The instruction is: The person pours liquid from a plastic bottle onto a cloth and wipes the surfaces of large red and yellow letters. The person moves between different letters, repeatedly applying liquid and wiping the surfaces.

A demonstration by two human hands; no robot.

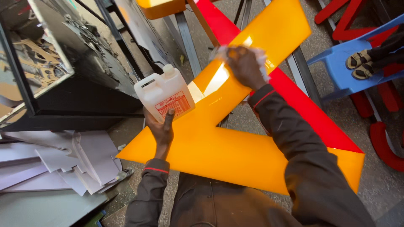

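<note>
A big glossy orange sign letter (227,147), angular in shape, lies across a metal stand in front of me. My right hand (245,66) presses a white cloth (261,59) flat onto its upper arm. My left hand (162,128) grips a white plastic jug (164,93) with a cap and a red label, held upright at the letter's left edge. Beneath the orange piece lies a red letter (311,113).
A dark glass-fronted cabinet (63,71) stands at the left, with pale grey cut sheets (63,162) heaped below it. A blue plastic chair (349,67) at the right bears another person's sandalled feet (362,65). More red letters (385,145) lie on the floor.
</note>
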